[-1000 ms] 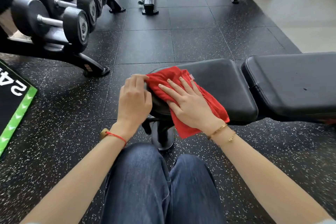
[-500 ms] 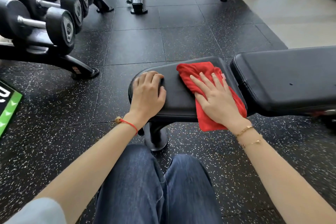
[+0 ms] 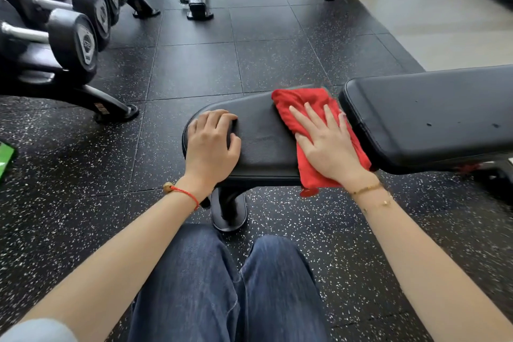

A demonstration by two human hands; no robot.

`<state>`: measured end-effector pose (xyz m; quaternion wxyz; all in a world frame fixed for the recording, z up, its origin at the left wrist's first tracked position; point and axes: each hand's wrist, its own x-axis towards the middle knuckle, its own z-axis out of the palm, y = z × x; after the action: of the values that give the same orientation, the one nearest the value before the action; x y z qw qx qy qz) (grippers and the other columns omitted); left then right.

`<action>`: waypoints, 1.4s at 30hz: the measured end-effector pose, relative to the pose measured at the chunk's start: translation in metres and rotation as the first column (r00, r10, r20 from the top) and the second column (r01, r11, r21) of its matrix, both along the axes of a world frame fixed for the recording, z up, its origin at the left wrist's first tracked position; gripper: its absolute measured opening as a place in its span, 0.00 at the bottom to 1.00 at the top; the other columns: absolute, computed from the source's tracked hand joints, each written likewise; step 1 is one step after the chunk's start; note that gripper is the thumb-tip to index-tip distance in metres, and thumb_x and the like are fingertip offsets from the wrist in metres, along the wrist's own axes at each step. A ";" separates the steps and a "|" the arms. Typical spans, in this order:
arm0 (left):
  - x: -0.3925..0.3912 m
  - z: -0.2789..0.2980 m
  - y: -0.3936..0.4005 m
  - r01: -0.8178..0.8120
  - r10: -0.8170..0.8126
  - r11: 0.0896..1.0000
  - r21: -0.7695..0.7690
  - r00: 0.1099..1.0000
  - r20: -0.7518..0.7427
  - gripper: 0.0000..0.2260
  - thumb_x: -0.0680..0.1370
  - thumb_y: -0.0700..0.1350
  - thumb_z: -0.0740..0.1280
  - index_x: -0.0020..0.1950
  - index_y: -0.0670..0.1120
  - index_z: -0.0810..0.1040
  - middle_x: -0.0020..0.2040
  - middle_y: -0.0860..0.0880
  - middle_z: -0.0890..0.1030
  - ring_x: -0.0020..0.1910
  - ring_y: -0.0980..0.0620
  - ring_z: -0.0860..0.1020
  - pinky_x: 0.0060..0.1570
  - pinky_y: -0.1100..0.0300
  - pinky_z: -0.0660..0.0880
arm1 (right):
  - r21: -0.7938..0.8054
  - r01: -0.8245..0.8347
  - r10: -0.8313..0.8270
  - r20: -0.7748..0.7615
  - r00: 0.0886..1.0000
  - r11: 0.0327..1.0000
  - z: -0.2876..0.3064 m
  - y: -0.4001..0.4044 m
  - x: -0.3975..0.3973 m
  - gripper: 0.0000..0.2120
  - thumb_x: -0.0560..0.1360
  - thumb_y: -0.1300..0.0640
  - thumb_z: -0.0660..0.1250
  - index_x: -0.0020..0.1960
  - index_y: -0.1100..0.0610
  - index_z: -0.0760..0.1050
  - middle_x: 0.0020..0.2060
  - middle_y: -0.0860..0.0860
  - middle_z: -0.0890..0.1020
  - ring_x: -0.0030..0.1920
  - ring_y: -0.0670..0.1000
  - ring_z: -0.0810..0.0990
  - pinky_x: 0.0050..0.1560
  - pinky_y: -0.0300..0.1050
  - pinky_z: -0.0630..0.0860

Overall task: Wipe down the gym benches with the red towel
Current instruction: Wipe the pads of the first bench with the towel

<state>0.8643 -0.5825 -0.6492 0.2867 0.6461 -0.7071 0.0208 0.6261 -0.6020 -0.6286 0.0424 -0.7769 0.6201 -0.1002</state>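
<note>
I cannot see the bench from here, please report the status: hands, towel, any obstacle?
Left hand flat on seat pad, empty. Right hand open, pressing red towel at the seat pad's far end, beside back pad. Nothing in the way.

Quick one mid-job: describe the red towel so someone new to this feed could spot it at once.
Start at the black padded bench running across the right of the view; its smaller seat pad sits just ahead of the person's knees. The red towel lies on that pad's right end, pressed flat under the right hand, one edge hanging over the near side. It is the only bright red cloth among black gear.
</note>
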 end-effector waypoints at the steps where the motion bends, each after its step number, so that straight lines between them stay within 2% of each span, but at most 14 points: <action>1: 0.000 0.000 0.000 0.000 0.000 1.000 -0.002 1.000 -0.002 0.15 0.74 0.45 0.61 0.60 0.47 0.77 0.61 0.50 0.77 0.64 0.46 0.72 0.65 0.49 0.66 | -0.008 -0.004 0.004 -0.002 1.000 1.000 -0.001 0.005 -0.004 0.26 0.81 0.46 0.54 0.77 0.37 0.51 0.79 0.46 0.54 0.79 0.58 0.48 0.76 0.58 0.40; 7: -0.005 0.000 0.001 -0.031 0.030 1.000 0.007 0.999 0.012 0.15 0.75 0.45 0.62 0.60 0.46 0.76 0.61 0.49 0.77 0.63 0.45 0.72 0.66 0.50 0.65 | 0.132 0.116 -0.127 0.075 0.989 0.984 0.005 -0.038 -0.009 0.25 0.81 0.45 0.53 0.77 0.36 0.50 0.79 0.45 0.51 0.79 0.58 0.46 0.76 0.60 0.42; 10: -0.006 0.000 0.001 -0.035 0.034 0.999 0.016 0.999 0.015 0.15 0.75 0.45 0.62 0.60 0.46 0.76 0.61 0.49 0.77 0.64 0.45 0.72 0.66 0.49 0.65 | 0.165 0.162 -0.174 0.057 0.983 0.973 0.011 -0.061 0.006 0.26 0.82 0.45 0.51 0.77 0.38 0.49 0.79 0.47 0.49 0.78 0.61 0.45 0.76 0.63 0.40; 14: -0.005 0.000 0.001 -0.041 0.041 0.999 0.010 0.999 0.017 0.14 0.75 0.45 0.62 0.60 0.46 0.77 0.61 0.49 0.78 0.63 0.45 0.73 0.66 0.50 0.65 | 0.088 0.008 -0.008 0.004 1.000 0.996 0.009 -0.041 0.037 0.26 0.81 0.45 0.52 0.77 0.38 0.50 0.79 0.46 0.51 0.78 0.61 0.45 0.75 0.64 0.38; 18: -0.003 -0.001 0.001 -0.024 0.024 1.000 0.005 1.000 0.016 0.15 0.75 0.45 0.61 0.61 0.46 0.77 0.62 0.49 0.78 0.63 0.45 0.72 0.66 0.49 0.65 | 0.006 -0.120 0.120 -0.008 0.993 0.993 0.002 -0.003 0.033 0.27 0.81 0.46 0.55 0.77 0.38 0.51 0.78 0.45 0.54 0.78 0.58 0.48 0.76 0.60 0.40; 21: -0.001 -0.001 0.002 -0.010 0.010 1.000 0.003 1.000 0.006 0.16 0.75 0.45 0.61 0.61 0.46 0.77 0.62 0.49 0.78 0.64 0.45 0.72 0.67 0.49 0.65 | -0.001 -0.080 0.080 -0.010 0.997 0.997 0.001 0.001 0.008 0.26 0.81 0.47 0.55 0.77 0.38 0.52 0.78 0.45 0.55 0.79 0.57 0.49 0.77 0.58 0.41; 24: -0.002 -0.003 0.002 -0.014 0.014 1.000 0.004 1.000 0.001 0.16 0.75 0.45 0.61 0.61 0.46 0.77 0.62 0.49 0.78 0.64 0.45 0.72 0.67 0.50 0.65 | 0.073 0.051 -0.053 0.032 0.998 0.996 0.001 -0.019 -0.008 0.25 0.81 0.46 0.53 0.77 0.36 0.51 0.79 0.45 0.53 0.79 0.57 0.47 0.77 0.58 0.40; 28: -0.003 -0.003 0.001 -0.027 0.027 1.000 -0.012 1.000 -0.010 0.15 0.75 0.45 0.62 0.61 0.46 0.78 0.61 0.48 0.78 0.63 0.45 0.73 0.66 0.51 0.64 | 0.149 0.152 -0.161 0.051 0.986 0.977 0.008 -0.057 0.007 0.25 0.82 0.45 0.51 0.77 0.38 0.49 0.79 0.46 0.50 0.78 0.59 0.44 0.76 0.61 0.39; 33: -0.004 -0.002 0.002 -0.026 0.026 1.000 -0.006 0.999 -0.018 0.16 0.75 0.45 0.61 0.61 0.46 0.78 0.62 0.48 0.79 0.63 0.44 0.74 0.66 0.50 0.65 | 0.090 -0.012 0.010 0.023 1.000 0.996 0.006 -0.041 0.038 0.26 0.81 0.45 0.53 0.77 0.37 0.50 0.79 0.44 0.52 0.79 0.59 0.45 0.76 0.60 0.37; 37: -0.001 -0.001 0.002 -0.013 0.013 1.000 -0.010 0.999 -0.029 0.16 0.74 0.45 0.61 0.61 0.45 0.78 0.62 0.48 0.79 0.63 0.44 0.73 0.66 0.50 0.66 | -0.001 -0.125 0.125 0.004 0.992 0.992 -0.001 -0.004 0.027 0.26 0.81 0.47 0.55 0.77 0.37 0.52 0.78 0.44 0.55 0.79 0.57 0.48 0.77 0.58 0.39; 39: -0.001 -0.001 0.002 -0.005 0.005 1.000 -0.006 1.000 -0.030 0.17 0.75 0.45 0.61 0.61 0.45 0.78 0.63 0.48 0.78 0.64 0.45 0.73 0.66 0.50 0.65 | 0.002 -0.116 0.116 0.001 0.993 0.993 -0.001 -0.002 0.011 0.26 0.81 0.47 0.55 0.77 0.37 0.53 0.78 0.44 0.56 0.79 0.56 0.49 0.77 0.58 0.40; 42: 0.001 -0.002 0.003 0.004 -0.004 1.000 -0.005 0.999 -0.040 0.17 0.75 0.44 0.61 0.62 0.45 0.78 0.63 0.48 0.78 0.65 0.45 0.73 0.67 0.50 0.65 | 0.062 0.014 -0.016 0.032 0.999 0.998 0.001 -0.024 -0.009 0.25 0.81 0.46 0.54 0.77 0.36 0.52 0.78 0.44 0.54 0.79 0.57 0.47 0.77 0.59 0.41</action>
<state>0.8648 -0.5797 -0.6516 0.3025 0.6441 -0.7025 0.0090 0.6168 -0.6259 -0.6277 0.0757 -0.7689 0.6279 -0.0936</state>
